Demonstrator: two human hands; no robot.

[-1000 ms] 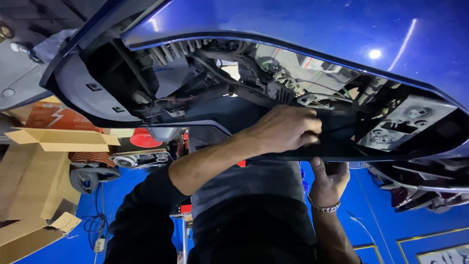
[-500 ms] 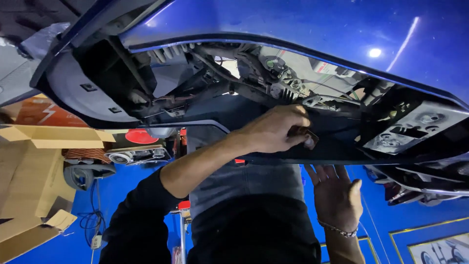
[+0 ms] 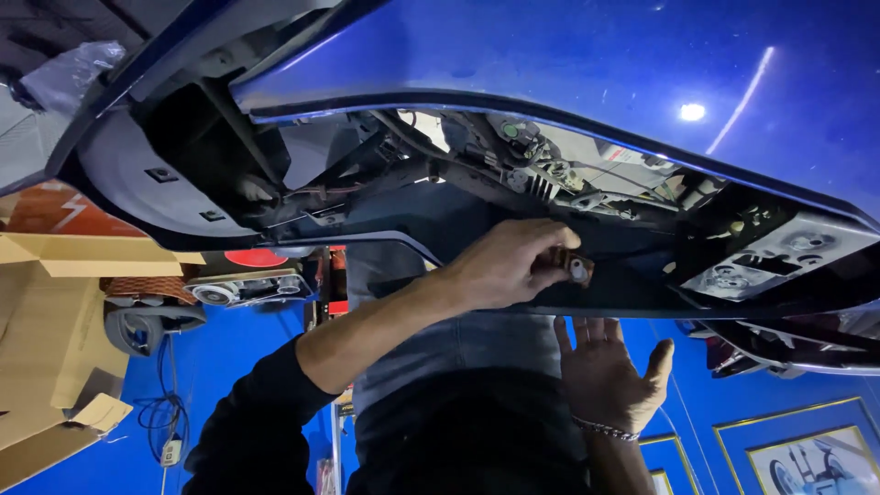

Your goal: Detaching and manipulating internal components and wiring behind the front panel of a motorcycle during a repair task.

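Mid-frame, left hand (image 3: 509,266) pinched small stiff fastener (image 3: 577,269), light, best gripped by rim; right hand (image 3: 607,371) below, fingers spread.

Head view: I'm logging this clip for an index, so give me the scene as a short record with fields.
setting: workshop with blue walls
main thing: blue car panel with an open cavity showing wiring
left hand: pinching a small brown part at the cavity's lower edge
right hand: open, palm up, below the panel, touching nothing
wrist: bracelet on the right
nearby: cardboard boxes at left
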